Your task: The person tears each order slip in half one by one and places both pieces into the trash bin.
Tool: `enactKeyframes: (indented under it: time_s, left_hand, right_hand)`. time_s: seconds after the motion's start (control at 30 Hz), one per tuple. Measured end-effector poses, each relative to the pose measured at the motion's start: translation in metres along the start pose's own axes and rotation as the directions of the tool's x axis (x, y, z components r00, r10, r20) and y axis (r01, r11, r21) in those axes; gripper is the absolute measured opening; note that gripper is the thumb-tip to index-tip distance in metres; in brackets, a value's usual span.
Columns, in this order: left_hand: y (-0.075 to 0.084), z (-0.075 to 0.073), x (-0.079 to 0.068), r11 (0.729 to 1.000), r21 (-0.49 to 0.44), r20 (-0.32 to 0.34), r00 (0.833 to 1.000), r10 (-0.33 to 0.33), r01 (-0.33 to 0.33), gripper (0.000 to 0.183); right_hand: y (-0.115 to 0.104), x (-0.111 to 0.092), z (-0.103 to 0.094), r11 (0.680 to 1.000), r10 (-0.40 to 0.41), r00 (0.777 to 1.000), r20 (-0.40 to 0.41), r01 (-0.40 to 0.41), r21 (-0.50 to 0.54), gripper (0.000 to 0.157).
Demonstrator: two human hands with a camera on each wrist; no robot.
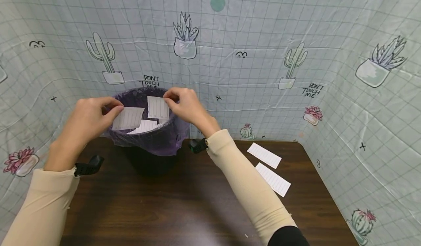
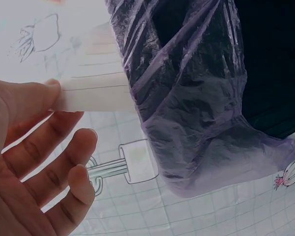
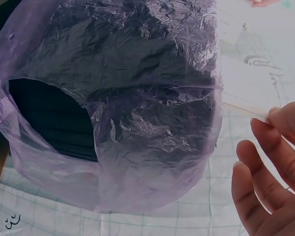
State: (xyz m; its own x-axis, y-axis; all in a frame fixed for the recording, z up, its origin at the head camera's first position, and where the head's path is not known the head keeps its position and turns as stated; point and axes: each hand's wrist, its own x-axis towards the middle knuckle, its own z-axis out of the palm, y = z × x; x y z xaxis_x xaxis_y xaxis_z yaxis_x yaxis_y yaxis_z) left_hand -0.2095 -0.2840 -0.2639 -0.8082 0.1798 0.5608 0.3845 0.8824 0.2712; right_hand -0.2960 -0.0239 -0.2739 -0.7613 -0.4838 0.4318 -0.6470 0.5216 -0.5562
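Note:
My left hand [image 1: 90,118] pinches a lined piece of paper [image 1: 129,118] by its corner, over the left part of the trash can's opening. Between the thumb and fingers of my right hand [image 1: 187,105] is a second lined piece of paper [image 1: 158,108], held at the opening's right side. The black trash can [image 1: 149,162] wears a purple plastic liner [image 1: 164,142] folded over its rim. Inside lies another white lined paper [image 1: 144,126], partly hidden by the held pieces. In the left wrist view, the paper [image 2: 96,96] runs behind the liner's edge.
Two lined paper strips [image 1: 264,155] [image 1: 273,179] lie on the brown wooden table [image 1: 184,205] at the right. A patterned cloth [image 1: 223,74] with printed cacti hangs behind the table and along its sides. A tiny white scrap [image 1: 246,235] lies near the front.

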Motion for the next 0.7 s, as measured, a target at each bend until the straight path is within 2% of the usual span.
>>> enactKeyframes:
  time_s: [0.17,0.3,0.43,0.7]
  left_hand:
    - [0.001,-0.001,0.000,1.000,-0.008,0.010,1.000,-0.020,0.021,0.018]
    - [0.003,-0.001,-0.002,1.000,-0.014,-0.008,1.000,-0.013,0.013,0.019]
    - [0.011,0.001,-0.005,0.999,-0.033,-0.023,1.000,0.002,-0.002,0.018]
    - [0.038,0.011,-0.011,0.990,-0.099,-0.079,0.993,0.090,-0.098,0.015]
  right_hand:
    - [0.001,-0.003,-0.002,1.000,0.012,1.000,-0.001,-0.012,0.013,0.021]
    - [0.003,-0.006,-0.002,1.000,0.017,1.000,0.002,-0.017,0.020,0.024]
    - [0.007,-0.013,-0.003,0.999,0.012,0.999,-0.030,-0.011,0.036,0.024]
    - [0.026,-0.045,-0.013,0.996,0.001,0.992,-0.127,0.011,0.092,0.030]
